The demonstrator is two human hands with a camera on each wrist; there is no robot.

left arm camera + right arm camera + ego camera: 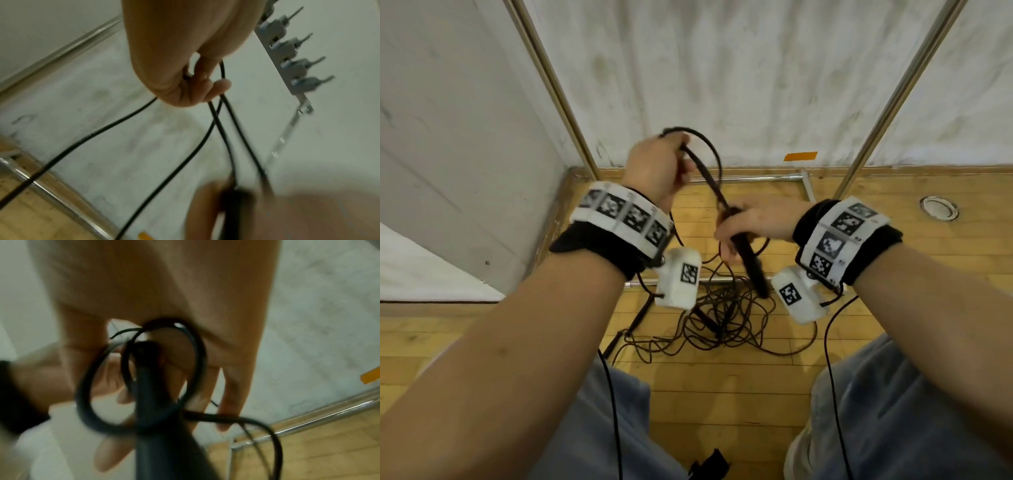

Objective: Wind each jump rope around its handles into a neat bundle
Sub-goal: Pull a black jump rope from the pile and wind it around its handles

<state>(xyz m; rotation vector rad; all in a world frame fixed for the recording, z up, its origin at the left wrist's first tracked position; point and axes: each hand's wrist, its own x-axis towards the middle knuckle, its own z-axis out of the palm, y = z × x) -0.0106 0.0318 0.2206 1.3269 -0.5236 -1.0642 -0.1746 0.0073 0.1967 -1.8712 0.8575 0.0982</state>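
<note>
My right hand (736,233) grips the black handles (748,257) of a jump rope, which slant down toward me. In the right wrist view the handles (156,402) show blurred, with loops of black cord (197,356) round their top. My left hand (657,164) is raised up and to the left, fingers curled round the black cord (705,171), which runs taut down to the handles. The left wrist view shows the left hand (193,87) pinching several strands of cord (234,120). A loose loop (709,144) arcs above the left hand.
A tangled heap of black jump ropes (722,322) lies on the wooden floor (722,394) between my knees. Metal rack tubes (750,178) run along the floor and up both sides. White walls close in behind and left. An orange tape strip (800,156) marks the wall.
</note>
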